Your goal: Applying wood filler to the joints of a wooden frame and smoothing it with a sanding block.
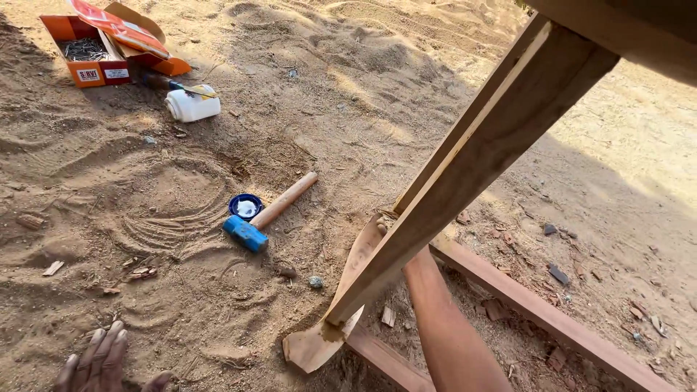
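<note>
My left hand (pixel 98 359) rests flat on the sand at the bottom left, fingers apart, holding nothing. My right forearm reaches up from the bottom edge and passes behind a slanted wooden leg (pixel 465 167). Only the fingertips of my right hand (pixel 382 223) show, curled on the upper end of a flat, curved tan wooden piece (pixel 319 341). That piece's wide lower end sits on the ground by the leg's foot. A hammer (pixel 265 218) with a blue head and a wooden handle lies on the sand left of the leg.
A blue lid (pixel 246 205) lies beside the hammer head. A white bottle (pixel 192 104) and an open orange box of nails (pixel 87 58) sit at the far left. Reddish wooden rails (pixel 544 312) lie on the ground under the frame, with wood chips scattered about.
</note>
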